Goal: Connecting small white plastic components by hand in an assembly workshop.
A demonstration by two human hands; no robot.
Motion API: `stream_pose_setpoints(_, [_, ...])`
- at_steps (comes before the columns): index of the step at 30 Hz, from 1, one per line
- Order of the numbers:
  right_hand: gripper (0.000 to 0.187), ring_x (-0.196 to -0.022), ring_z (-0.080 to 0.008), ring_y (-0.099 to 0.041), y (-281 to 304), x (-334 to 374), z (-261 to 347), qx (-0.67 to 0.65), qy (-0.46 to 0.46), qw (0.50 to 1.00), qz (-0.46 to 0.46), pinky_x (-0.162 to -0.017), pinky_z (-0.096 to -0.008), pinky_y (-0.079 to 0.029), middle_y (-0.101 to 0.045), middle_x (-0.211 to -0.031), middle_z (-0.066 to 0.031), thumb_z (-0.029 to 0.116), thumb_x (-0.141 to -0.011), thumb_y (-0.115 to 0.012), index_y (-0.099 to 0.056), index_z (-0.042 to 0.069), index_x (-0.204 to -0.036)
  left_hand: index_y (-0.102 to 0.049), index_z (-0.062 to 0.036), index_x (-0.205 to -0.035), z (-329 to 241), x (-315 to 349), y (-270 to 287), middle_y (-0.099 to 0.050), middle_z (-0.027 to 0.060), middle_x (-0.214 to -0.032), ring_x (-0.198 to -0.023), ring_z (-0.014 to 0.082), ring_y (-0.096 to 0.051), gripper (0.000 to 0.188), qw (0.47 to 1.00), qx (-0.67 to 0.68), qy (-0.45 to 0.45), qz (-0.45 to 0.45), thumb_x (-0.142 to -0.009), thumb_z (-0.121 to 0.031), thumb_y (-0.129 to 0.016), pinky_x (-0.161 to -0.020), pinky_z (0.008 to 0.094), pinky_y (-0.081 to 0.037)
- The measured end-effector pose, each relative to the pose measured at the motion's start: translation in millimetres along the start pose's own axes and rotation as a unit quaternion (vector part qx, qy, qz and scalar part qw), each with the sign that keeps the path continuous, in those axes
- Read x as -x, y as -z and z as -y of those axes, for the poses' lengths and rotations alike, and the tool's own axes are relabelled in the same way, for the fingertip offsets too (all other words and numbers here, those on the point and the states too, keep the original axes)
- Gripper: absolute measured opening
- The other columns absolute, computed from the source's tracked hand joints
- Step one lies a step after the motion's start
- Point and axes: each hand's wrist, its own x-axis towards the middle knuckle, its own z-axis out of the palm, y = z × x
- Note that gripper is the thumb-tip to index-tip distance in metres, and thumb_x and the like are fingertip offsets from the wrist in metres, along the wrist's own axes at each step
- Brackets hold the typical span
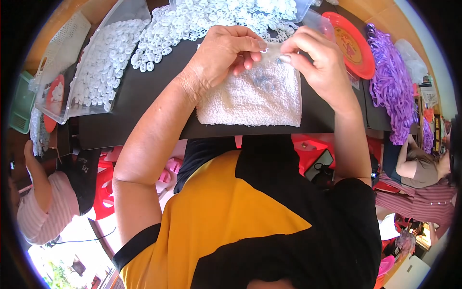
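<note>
Both my hands are raised over a folded white towel with bluish stains, lying at the table's front edge. My left hand is closed, thumb and forefinger pinching a small white plastic piece that pokes out at the fingertips. Just to its right, my right hand is closed in a pinch; whatever lies between its thumb and forefinger is too small to make out. The two sets of fingertips are close together but apart. Behind them spreads a heap of small white oval plastic pieces, each with a hole-like centre.
At the left, a clear plastic tray holds more white pieces. A red round plate and a bundle of purple ribbon-like strands lie on the right. Other people sit at both sides, one in a striped top.
</note>
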Motion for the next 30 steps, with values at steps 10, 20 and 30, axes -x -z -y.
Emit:
stream_pose_setpoints(10, [0.014,-0.09,-0.0259,-0.057,-10,44,-9,0.062,-0.034,0.996,0.061,-0.079,-0.0372,-0.043,-0.059,-0.089,-0.0039,-0.001,-0.07,-0.063,-0.063,0.008,-0.081,-0.064,0.0017,-0.092,5,-1,-3,-0.063,0.0054,-0.071,-0.055,0.0074,-0.053,0.012,0.999,-0.032,-0.013,-0.015,-0.088,-0.01,-0.062,-0.044,0.0184,-0.038])
stream_pose_setpoints(20, [0.015,-0.089,-0.0243,-0.058,-16,48,-6,0.081,-0.036,0.996,0.031,-0.083,-0.0346,-0.042,-0.059,-0.088,-0.006,-0.005,-0.071,-0.063,-0.061,0.004,-0.084,-0.065,0.0009,-0.091,3,2,-6,-0.063,0.0037,-0.07,-0.055,0.0064,-0.052,0.013,0.997,-0.067,-0.019,-0.021,-0.088,-0.011,-0.061,-0.046,0.019,-0.038])
stream_pose_setpoints(30, [0.014,-0.075,-0.0267,-0.059,-31,-5,32,0.112,0.098,0.987,-0.054,-0.066,-0.0382,-0.043,-0.055,-0.076,-0.0054,0.003,-0.076,-0.064,-0.054,0.008,-0.084,-0.065,0.0012,-0.094,4,4,-8,-0.064,0.006,-0.08,-0.068,0.0108,-0.058,0.015,0.992,0.045,-0.064,-0.096,-0.089,-0.012,-0.062,-0.059,0.0249,-0.046])
